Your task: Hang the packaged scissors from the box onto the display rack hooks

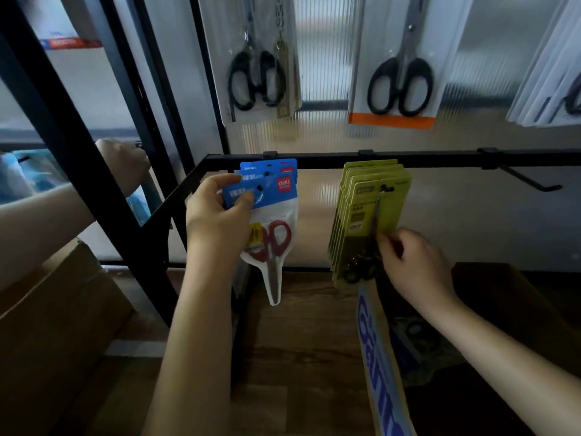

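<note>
My left hand [217, 212] grips the blue top of a packaged pair of red-handled scissors [272, 243], held at the left hook of the black rail [317, 159], where more blue packs hang behind it. My right hand [412, 262] pinches the lower part of the front green scissors pack [367, 221] in a stack of several hanging from the middle hook. An empty hook [531, 180] sticks out at the right. The open cardboard box [380, 350] stands below my right arm, its inside dark.
Larger black-handled scissors packs [399, 77] hang on the upper row against a ribbed translucent panel. A black rack frame [103, 171] stands at the left with another person's hand [122, 162] behind it. A closed cardboard carton [56, 313] sits at the lower left on the wood floor.
</note>
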{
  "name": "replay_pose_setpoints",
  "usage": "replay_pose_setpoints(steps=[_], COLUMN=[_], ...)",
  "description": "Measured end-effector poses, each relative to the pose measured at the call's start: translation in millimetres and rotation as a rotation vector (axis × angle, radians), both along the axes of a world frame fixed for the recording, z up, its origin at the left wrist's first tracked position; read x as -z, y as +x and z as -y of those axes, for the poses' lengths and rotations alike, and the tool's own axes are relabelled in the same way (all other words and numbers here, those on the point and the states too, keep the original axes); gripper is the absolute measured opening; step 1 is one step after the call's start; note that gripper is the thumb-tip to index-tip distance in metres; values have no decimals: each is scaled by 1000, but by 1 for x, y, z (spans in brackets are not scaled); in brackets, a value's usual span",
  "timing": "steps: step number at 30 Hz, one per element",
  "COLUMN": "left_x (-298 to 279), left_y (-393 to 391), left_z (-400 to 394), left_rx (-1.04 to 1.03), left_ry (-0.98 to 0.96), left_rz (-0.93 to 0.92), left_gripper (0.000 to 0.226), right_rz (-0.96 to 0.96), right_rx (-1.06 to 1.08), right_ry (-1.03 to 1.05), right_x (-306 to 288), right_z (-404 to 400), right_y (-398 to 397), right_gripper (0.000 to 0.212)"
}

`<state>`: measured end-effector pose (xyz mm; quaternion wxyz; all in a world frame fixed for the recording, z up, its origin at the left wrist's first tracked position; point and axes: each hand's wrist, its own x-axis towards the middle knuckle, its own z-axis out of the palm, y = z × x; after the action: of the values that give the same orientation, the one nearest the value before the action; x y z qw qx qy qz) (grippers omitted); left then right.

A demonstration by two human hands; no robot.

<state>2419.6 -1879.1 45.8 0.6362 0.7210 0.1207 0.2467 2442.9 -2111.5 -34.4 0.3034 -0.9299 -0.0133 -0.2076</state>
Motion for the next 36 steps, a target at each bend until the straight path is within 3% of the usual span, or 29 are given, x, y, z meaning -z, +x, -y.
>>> replay_pose_setpoints(steps=[18,25,31,34,36], left_x=[31,57,67,75,78], left_y=[44,30,31,29,26], left_z=[7,46,76,80,95], left_rx=[-70,-364,-668,-683,-567], left_ry=[-86,-126,-23,-25,14], left_rz=[115,207,78,273,380], left_gripper=[42,36,50,21,22], right_rz=[48,14,-24,-17,-49], right_rx=[36,112,135,137,141], right_ry=[-146,-201,-184,-231,-289], right_x=[29,45,56,62,65], right_z=[8,31,63,81,92], right_y=[4,5,0,-5,-9], right_gripper=[24,27,27,24,23])
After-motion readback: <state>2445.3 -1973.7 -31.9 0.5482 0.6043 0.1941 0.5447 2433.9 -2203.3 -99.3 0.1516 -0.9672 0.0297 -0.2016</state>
